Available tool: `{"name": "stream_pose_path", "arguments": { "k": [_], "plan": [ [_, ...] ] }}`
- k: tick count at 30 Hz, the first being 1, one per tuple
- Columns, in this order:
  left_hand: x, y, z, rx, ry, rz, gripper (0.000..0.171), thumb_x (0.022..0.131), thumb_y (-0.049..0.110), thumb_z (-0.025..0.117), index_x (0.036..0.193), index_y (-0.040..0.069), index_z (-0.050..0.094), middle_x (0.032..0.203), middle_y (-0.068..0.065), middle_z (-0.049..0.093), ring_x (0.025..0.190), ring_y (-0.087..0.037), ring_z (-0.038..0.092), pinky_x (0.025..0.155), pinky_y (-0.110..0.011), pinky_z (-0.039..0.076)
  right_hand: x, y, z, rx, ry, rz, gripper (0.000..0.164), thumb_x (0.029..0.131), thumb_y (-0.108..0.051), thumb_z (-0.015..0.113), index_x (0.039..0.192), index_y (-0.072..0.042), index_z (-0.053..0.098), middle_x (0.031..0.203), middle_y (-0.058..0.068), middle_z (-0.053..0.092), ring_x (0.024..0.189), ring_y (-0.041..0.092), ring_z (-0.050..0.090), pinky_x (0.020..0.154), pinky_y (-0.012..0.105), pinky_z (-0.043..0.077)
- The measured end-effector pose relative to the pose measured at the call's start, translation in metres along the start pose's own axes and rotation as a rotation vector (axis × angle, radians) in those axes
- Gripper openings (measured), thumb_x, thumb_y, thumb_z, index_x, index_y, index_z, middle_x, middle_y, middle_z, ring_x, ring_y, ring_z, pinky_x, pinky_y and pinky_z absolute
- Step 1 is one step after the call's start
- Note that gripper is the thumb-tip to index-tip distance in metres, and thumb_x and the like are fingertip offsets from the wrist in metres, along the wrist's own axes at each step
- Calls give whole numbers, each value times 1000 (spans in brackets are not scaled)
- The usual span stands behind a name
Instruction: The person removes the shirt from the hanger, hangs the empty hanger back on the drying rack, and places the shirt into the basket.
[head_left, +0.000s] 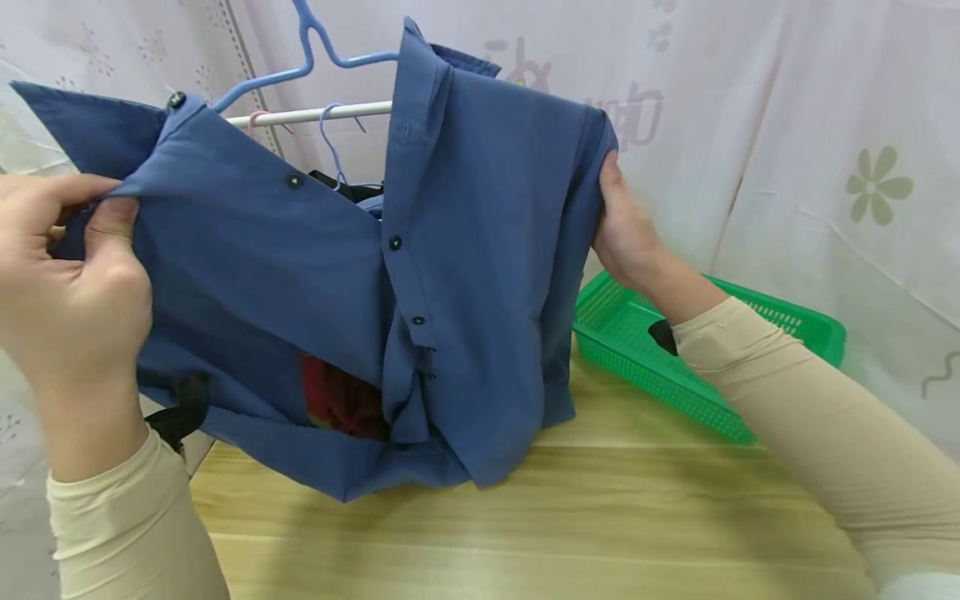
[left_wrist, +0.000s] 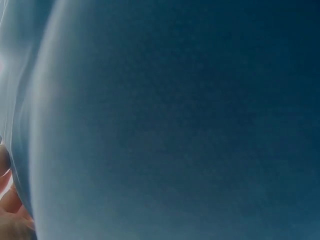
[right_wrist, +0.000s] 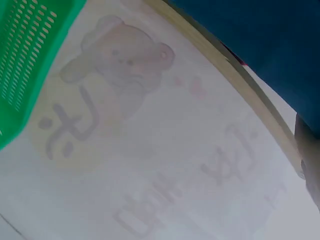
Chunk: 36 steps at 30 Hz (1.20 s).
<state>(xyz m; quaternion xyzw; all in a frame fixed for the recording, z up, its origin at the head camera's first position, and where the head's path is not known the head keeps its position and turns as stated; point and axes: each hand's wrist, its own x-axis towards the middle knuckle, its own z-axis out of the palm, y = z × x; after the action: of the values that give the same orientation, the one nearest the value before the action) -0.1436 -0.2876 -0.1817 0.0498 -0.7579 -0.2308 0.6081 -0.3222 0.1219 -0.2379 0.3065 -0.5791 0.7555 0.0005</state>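
Observation:
A blue button-up shirt (head_left: 480,275) hangs spread between my two hands in the head view, its front partly undone. My left hand (head_left: 82,242) pinches its front edge just below the collar, thumb against the cloth. At the other shoulder, my right hand (head_left: 633,229) holds the fabric from the outer side, most of its fingers hidden behind it. A light blue hanger (head_left: 273,79) runs into the shirt at both sides of the neck opening. Blue cloth fills most of the left wrist view, with fingertips (left_wrist: 12,210) at its edge.
Behind the shirt runs a white rail (head_left: 322,113) with a smaller blue hanger (head_left: 330,142) and a pink one. A green basket (head_left: 652,375) stands on the wooden table (head_left: 525,533) at right, under my right forearm. Something red (head_left: 341,400) shows through the shirt's gap. Printed curtains hang behind.

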Motion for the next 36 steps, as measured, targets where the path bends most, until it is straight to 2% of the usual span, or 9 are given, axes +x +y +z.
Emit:
{"name": "stream_pose_path", "arguments": {
  "k": [4, 8, 12, 15, 18, 22, 27, 32, 36],
  "plan": [
    [-3, 3, 3, -58, 7, 54, 36, 104, 30, 65, 106, -3, 81, 92, 49, 43, 92, 20, 43, 88, -11, 34, -7, -15, 2, 20, 90, -139, 55, 116, -37, 29, 167, -19, 20, 165, 2, 32, 151, 17, 33, 124, 30, 31],
    [-9, 8, 9, -129, 35, 66, 28, 100, 22, 69, 98, -4, 82, 88, 47, 49, 83, 18, 45, 82, -11, 33, -13, -25, 0, -20, 193, -264, 34, 116, -29, 36, 142, -12, 49, 128, 6, 55, 121, 19, 52, 104, 27, 43],
    [-15, 12, 17, -179, 49, 75, 24, 97, 15, 70, 91, -5, 81, 81, 5, 74, 79, 17, 48, 80, -10, 34, -27, -34, -6, -49, 250, -276, 28, 115, -27, 41, 129, -9, 58, 117, 5, 55, 117, 17, 53, 101, 26, 42],
    [-22, 16, 23, -214, 43, 82, 22, 95, 12, 71, 89, -6, 81, 85, -25, 73, 78, 16, 50, 78, -9, 36, -40, -38, -14, -111, 285, -232, 25, 115, -29, 44, 117, -9, 59, 110, 3, 52, 112, 15, 50, 98, 23, 40],
    [-30, 19, 28, -250, 23, 77, 19, 93, 9, 72, 87, -7, 80, 84, -26, 72, 78, 16, 51, 78, -9, 37, -53, -39, -25, -228, 310, -194, 27, 114, -32, 48, 99, -10, 55, 90, 0, 45, 88, 14, 46, 81, 22, 39],
    [-41, 22, 35, -282, -20, 90, 16, 93, 7, 73, 87, -6, 80, 84, -26, 73, 80, 17, 53, 80, -9, 38, -73, -41, -40, -404, 364, -138, 29, 111, -34, 54, 96, -10, 62, 72, -2, 41, 65, 16, 38, 64, 26, 33],
    [-55, 21, 44, -322, -57, 114, 12, 93, 4, 75, 88, -7, 79, 85, -25, 74, 84, 9, 60, 83, -8, 42, -97, -44, -48, -616, 392, -105, 28, 110, -32, 57, 97, -9, 66, 66, -5, 42, 58, 15, 39, 56, 28, 33],
    [-66, 17, 48, -340, -101, 137, 14, 96, 4, 73, 91, -8, 79, 88, -25, 75, 86, 9, 58, 81, -9, 40, -117, -43, -50, -768, 442, -116, 22, 109, -29, 59, 99, -15, 72, 68, -9, 51, 61, 13, 45, 58, 25, 37],
    [-74, 16, 50, -347, -121, 142, 15, 97, 6, 73, 93, -8, 79, 89, -25, 76, 82, -13, 65, 81, -8, 41, -128, -41, -50, -784, 456, -150, 14, 107, -21, 63, 102, -17, 75, 73, -13, 61, 61, 9, 50, 58, 20, 41]
  ]
}}
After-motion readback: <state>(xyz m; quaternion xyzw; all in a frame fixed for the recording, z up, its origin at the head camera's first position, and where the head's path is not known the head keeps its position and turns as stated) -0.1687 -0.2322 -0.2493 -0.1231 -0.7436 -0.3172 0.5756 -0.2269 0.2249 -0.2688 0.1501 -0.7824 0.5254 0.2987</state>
